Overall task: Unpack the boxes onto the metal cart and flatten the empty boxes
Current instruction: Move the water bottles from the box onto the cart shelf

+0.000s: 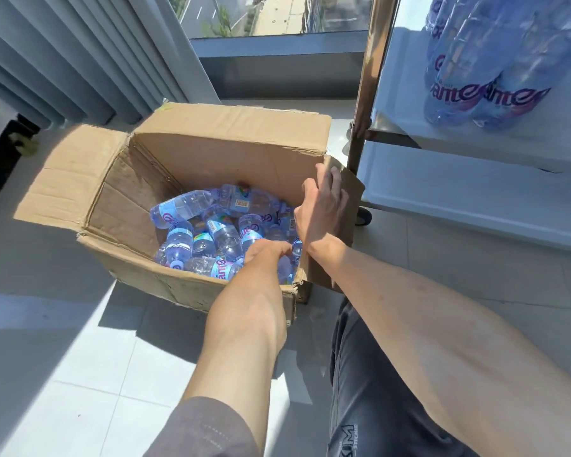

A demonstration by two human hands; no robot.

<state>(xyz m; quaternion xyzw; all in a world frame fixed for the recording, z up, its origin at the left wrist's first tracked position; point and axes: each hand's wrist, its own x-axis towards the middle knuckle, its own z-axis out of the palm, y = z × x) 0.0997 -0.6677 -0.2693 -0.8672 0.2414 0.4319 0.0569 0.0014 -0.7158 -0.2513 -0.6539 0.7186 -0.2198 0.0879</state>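
Many small water bottles [211,225] loose inside open cardboard box [165,179], left of cart [475,189]. Left hand [266,250] curled, probably on one; right hand [320,206] flat against flap. Light, slick; grip mid-body.

Grey vertical blinds [80,54] hang at upper left beside a window [271,14] showing a road and trees far below, dark grey sill [277,61] under it, pale tiled floor [80,357] striped with sunlight and shadow.

box [218,150] brown | bottles [211,225] clear blue, purple lettering | floor tiles [80,374] white
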